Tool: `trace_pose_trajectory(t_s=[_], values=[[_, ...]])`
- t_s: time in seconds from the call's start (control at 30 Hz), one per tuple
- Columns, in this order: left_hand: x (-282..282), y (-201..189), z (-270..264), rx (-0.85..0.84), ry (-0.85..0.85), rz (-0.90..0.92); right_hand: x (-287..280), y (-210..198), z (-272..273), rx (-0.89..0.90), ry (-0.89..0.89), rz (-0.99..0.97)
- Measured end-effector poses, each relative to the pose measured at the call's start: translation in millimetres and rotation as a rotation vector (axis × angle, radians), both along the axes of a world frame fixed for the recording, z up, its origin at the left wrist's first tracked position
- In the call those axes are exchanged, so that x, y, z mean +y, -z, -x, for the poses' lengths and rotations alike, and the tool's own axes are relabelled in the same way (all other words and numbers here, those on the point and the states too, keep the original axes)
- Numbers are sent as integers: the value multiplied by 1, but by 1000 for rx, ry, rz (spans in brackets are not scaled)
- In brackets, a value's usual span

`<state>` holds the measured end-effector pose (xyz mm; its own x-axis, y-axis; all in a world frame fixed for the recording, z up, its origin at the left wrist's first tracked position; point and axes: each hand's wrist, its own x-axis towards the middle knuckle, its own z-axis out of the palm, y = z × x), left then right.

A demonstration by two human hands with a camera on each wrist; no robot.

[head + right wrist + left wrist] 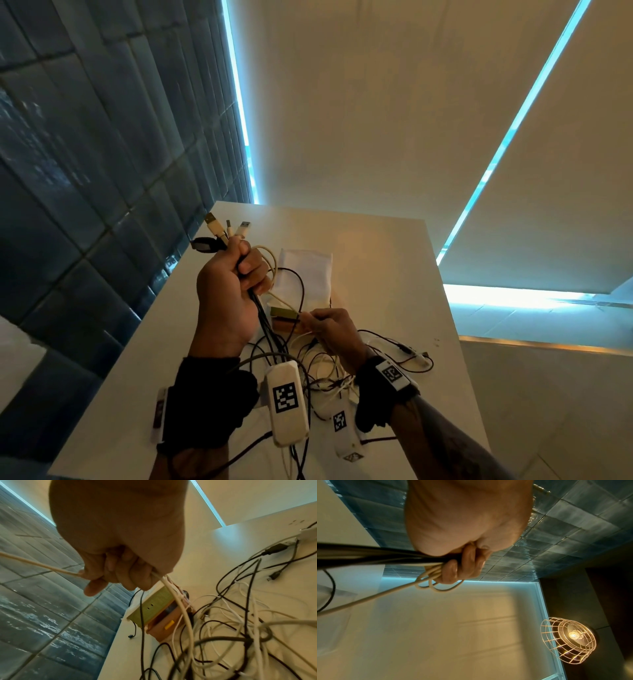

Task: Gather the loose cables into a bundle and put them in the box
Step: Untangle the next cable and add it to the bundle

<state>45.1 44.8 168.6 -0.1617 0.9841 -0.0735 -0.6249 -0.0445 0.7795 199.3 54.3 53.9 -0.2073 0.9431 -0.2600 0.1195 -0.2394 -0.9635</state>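
Observation:
My left hand [233,281] is raised above the table and grips a bundle of black and cream cables [224,234], whose USB plugs stick up out of the fist. In the left wrist view the fingers [464,563] curl round those cables [385,555]. My right hand [327,323], lower and to the right, pinches a cream-white cable [181,605] that runs over to the left hand. A tangle of loose black and white cables [325,373] [240,628] lies on the table under both wrists. A small box [283,314] [154,605] with a green lid and brown body sits just left of the right hand.
A white cloth pouch [308,270] lies behind the box on the white table [394,260]. Loose plugs [414,356] trail to the right. A dark tiled wall [68,171] borders the table's left edge. A wire-cage lamp [570,639] hangs overhead.

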Motion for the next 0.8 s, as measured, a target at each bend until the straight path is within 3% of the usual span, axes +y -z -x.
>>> trace_pose_trajectory(t_s=[0.13,0.27,0.4,0.6,0.7,0.8], values=[[-1,-5,10,-1,13,-30,-1,30,-7,-87,62,45],[-1,-1,7,18,6,-1,2,36,-11,-155,171,89],[4,9,0,53,-10,88,12,2,0,77,386,81],[4,16,-7,142,-63,233,9,-76,22,282,62,-189],[3,12,-6,131,-69,259,3,-87,22,290,-42,-240],[3,7,-3,134,-43,278,-2,-87,19,304,-25,-291]])
